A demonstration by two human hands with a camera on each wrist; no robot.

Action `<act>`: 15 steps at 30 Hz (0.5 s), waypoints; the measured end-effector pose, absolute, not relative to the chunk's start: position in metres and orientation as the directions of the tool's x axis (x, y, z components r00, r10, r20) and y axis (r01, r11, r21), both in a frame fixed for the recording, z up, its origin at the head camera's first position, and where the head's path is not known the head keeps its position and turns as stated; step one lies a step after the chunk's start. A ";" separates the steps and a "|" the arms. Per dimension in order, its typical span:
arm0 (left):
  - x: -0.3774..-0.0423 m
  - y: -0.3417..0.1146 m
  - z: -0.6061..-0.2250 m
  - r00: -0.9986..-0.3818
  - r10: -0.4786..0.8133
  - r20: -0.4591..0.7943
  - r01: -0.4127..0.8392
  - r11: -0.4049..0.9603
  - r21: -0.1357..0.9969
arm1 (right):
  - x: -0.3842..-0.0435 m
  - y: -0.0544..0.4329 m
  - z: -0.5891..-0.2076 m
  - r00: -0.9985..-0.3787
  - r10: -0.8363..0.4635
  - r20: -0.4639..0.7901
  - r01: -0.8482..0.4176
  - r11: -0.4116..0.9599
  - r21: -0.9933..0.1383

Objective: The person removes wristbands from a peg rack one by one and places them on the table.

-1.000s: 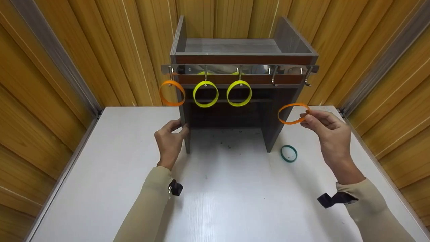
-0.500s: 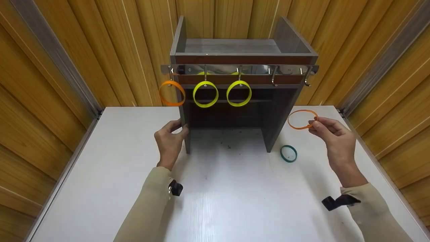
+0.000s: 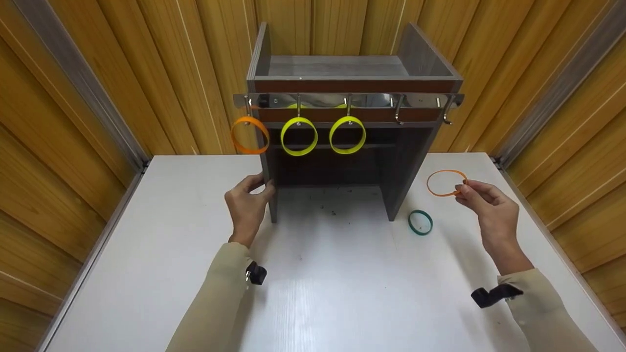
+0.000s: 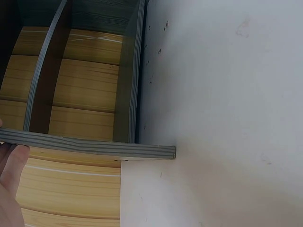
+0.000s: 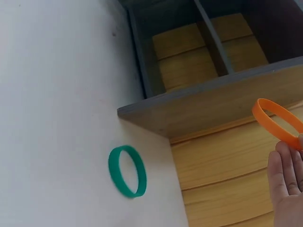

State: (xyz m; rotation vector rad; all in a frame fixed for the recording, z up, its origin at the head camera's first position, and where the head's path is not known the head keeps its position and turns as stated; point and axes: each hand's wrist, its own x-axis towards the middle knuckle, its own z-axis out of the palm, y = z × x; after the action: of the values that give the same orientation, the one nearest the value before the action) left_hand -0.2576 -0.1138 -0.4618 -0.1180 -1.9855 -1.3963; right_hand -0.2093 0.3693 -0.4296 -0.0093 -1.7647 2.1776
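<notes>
My right hand [image 3: 496, 215] pinches an orange wristband [image 3: 428, 182] at its near right edge, holding it out above the table to the right of the grey wooden shelf [image 3: 398, 176]. In the right wrist view the same orange band [image 5: 272, 126] stands over the fingertips. My left hand [image 3: 248, 210] grips the shelf's left side panel [image 4: 90, 146], thumb on one face and fingers on the other. A teal wristband [image 3: 410, 226] lies on the table beside the shelf's right panel. From the shelf's metal hook rail [image 3: 374, 100] hang another orange band [image 3: 267, 139] and two yellow bands [image 3: 316, 139] [image 3: 364, 139].
Two hooks [image 3: 399, 115] at the rail's right end carry no band. The shelf stands at the back of a white table [image 3: 332, 293], in front of wood-look wall panels [image 3: 337, 27]. Small dark specks dot the tabletop under the shelf.
My right hand has moved down and slightly right, away from the shelf, with the orange wristband, which has tipped flatter. The left hand stays on the side panel.
</notes>
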 end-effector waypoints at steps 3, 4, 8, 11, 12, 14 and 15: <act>-0.257 -0.114 -0.462 -0.752 -0.305 0.585 0.447 0.416 0.792 | -0.211 0.376 -0.438 -0.949 0.263 0.174 -0.223 -0.171 -0.960; -0.257 -0.113 -0.462 -0.751 -0.304 0.586 0.448 0.418 0.790 | -0.211 0.378 -0.441 -0.951 0.263 0.163 -0.212 -0.171 -0.962; -0.256 -0.113 -0.461 -0.751 -0.305 0.585 0.447 0.417 0.791 | -0.213 0.386 -0.450 -0.957 0.266 0.117 -0.162 -0.156 -0.974; -0.256 -0.113 -0.461 -0.752 -0.305 0.584 0.445 0.419 0.792 | -0.213 0.392 -0.458 -0.956 0.280 0.089 -0.132 -0.140 -0.981; -0.256 -0.114 -0.461 -0.751 -0.306 0.585 0.444 0.423 0.790 | -0.214 0.394 -0.461 -0.955 0.287 0.080 -0.124 -0.136 -0.983; -0.257 -0.113 -0.461 -0.749 -0.308 0.586 0.441 0.429 0.789 | -0.214 0.398 -0.467 -0.952 0.300 0.067 -0.110 -0.128 -0.986; -0.257 -0.113 -0.460 -0.749 -0.309 0.586 0.439 0.431 0.788 | -0.215 0.399 -0.470 -0.950 0.306 0.062 -0.107 -0.131 -0.986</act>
State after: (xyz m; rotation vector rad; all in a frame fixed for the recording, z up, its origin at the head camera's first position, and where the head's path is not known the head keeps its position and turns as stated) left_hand -0.2570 -0.1133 -0.4603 -0.1093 -1.9909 -1.3755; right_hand -0.2146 0.3991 -0.4699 -0.2237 -1.8643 2.1630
